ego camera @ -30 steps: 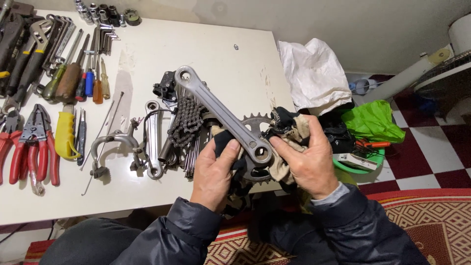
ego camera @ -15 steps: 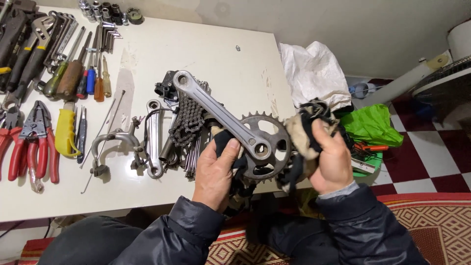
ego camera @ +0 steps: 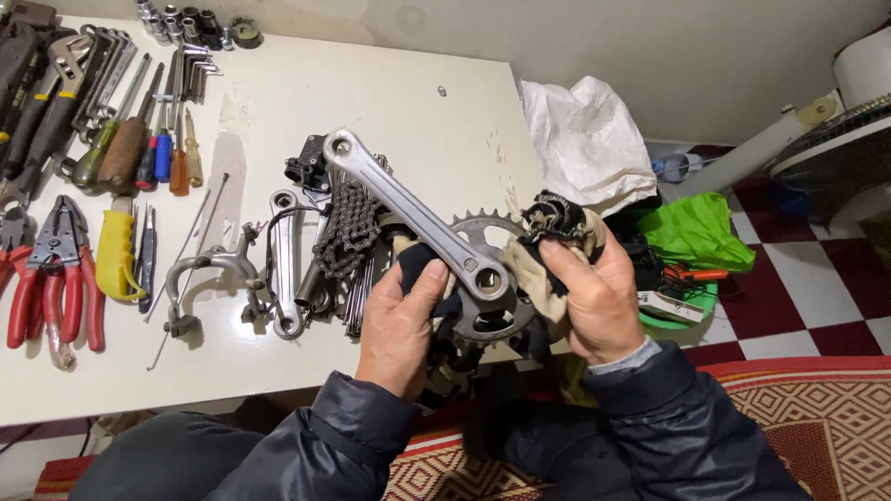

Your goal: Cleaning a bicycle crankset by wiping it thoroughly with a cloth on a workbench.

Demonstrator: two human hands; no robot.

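I hold a bicycle crankset over the near edge of the white table. Its silver crank arm points up and to the left, and its toothed chainring sits between my hands. My left hand grips the crankset near the chainring through a dark part of a rag. My right hand is closed on a dirty beige and black rag, pressed against the chainring's right edge.
A bicycle chain, a second crank arm and a brake caliper lie just left of my hands. Red pliers, screwdrivers and wrenches fill the table's left. A white bag and green cloth lie right.
The toothed chainring has come into view between my hands. My right hand with the rag has shifted to its right edge, while the crank arm stays pointed up-left.
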